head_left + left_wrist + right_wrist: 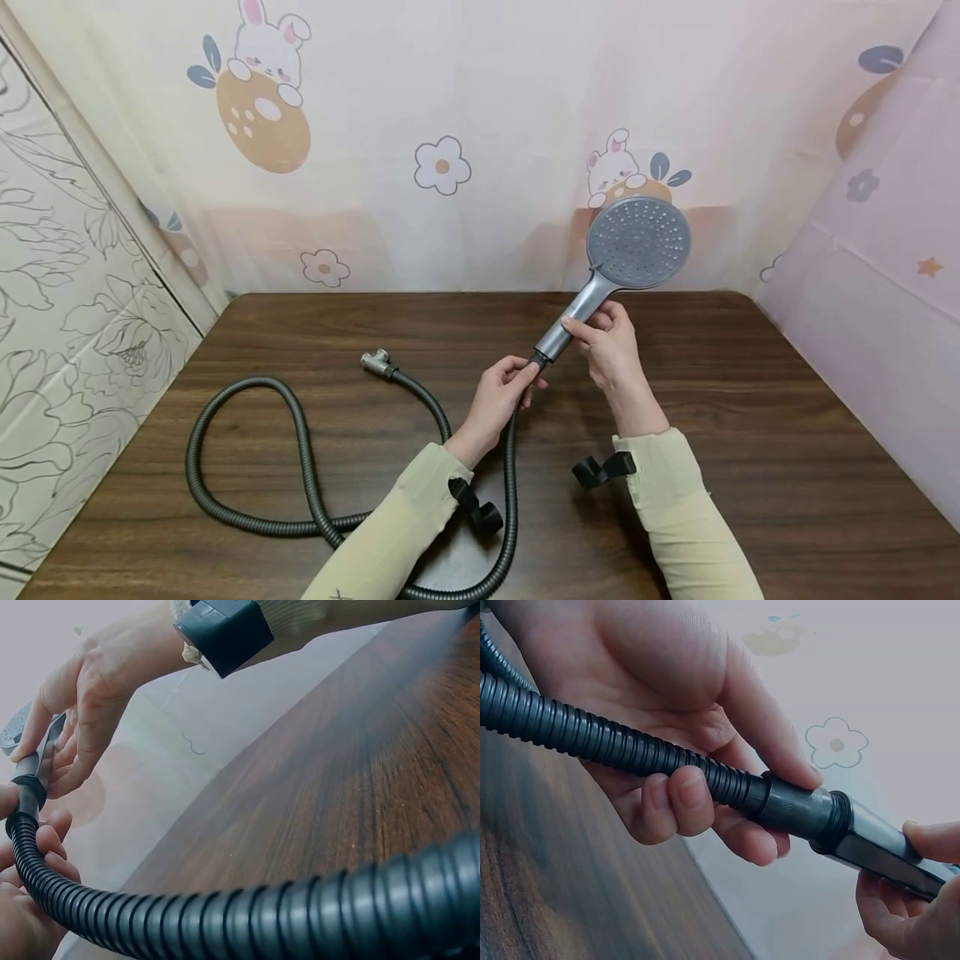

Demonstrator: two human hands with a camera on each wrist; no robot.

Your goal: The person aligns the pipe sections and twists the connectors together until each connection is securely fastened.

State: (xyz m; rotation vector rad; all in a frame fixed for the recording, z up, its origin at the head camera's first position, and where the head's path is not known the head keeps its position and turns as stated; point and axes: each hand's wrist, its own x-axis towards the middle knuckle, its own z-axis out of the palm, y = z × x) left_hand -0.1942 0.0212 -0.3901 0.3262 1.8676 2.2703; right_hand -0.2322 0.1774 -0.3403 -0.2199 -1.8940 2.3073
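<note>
A grey shower head (639,242) is held up above the far right part of the table, its nozzle face toward the head camera. My right hand (611,350) grips its silver handle (573,318) between thumb and fingers. Just below, my left hand (501,398) pinches the black hose connector (799,806) at the handle's lower end. In the right wrist view the connector meets the handle, with a dark ring (832,823) at the joint. The ribbed shower hose (225,919) runs down from my left fingers onto the table.
The hose lies in a loop (197,450) on the left of the wooden table (787,467). Its free end carries a metal angled fitting (378,363). Black wrist mounts (603,471) hang by both sleeves. A printed curtain (450,100) stands behind the table.
</note>
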